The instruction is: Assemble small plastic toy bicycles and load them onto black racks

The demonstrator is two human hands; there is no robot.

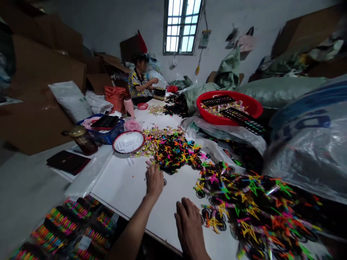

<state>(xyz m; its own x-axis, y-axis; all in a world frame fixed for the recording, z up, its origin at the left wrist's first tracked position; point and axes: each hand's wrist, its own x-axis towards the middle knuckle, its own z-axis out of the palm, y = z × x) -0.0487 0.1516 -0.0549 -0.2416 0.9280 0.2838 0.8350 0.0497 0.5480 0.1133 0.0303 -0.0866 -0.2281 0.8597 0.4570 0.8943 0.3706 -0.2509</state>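
Note:
My left hand [155,182] reaches to the near edge of a pile of small toy bicycle pieces [176,151] in bright colours with black wheels. Its fingers bend down and inward there; what is between them, if anything, is hidden. A small black wheel [165,182] shows right beside this hand. My right hand [188,225] lies low over the white table [121,184], fingers stretched forward, thumb a little apart, nothing visible in it. Just right of it, toy bicycles [215,218] with candy-like tubes spread in a large heap. Small wrapped tubes [148,142] lie behind the first pile.
A red-rimmed dish [128,142] holds paper slips. Behind are a blue basket [108,130], a jar [82,139] and a red tub [230,119] with black trays. Packed toys [59,224] lie below left. A co-worker [139,81] sits at the far end.

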